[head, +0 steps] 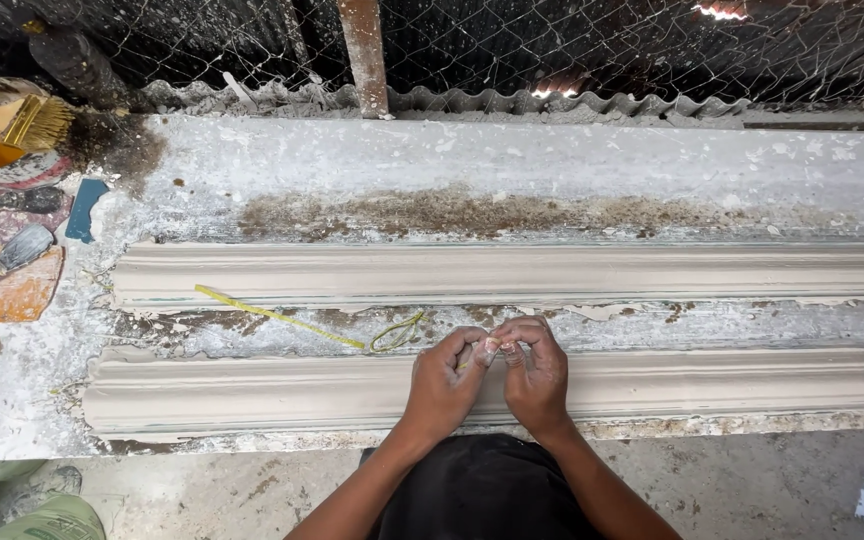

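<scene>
A plaster-crusted white workbench [552,160] fills the frame from edge to edge, backed along the top by wire mesh [602,40] and a strip of corrugated sheet [472,100]. Two long grey plaster mouldings lie side by side across it, laid flat and parallel, probably so they can set straight: the far moulding [512,272] across the middle of the frame, the near moulding [252,392] along the bench's front edge. At the upper left sits a paintbrush [27,118] resting on a stained pot, with a scraper [7,258] on an orange board below it, kept off to the side of the wet work. A yellow cord [277,316] trails from left of centre toward the hands, ending in a small loop between the mouldings. At lower centre, above the near moulding, the left hand [444,378] and right hand [534,372] meet fingertip to fingertip, both closed in a pinch on the cord's end, held close as if for fine work.
</scene>
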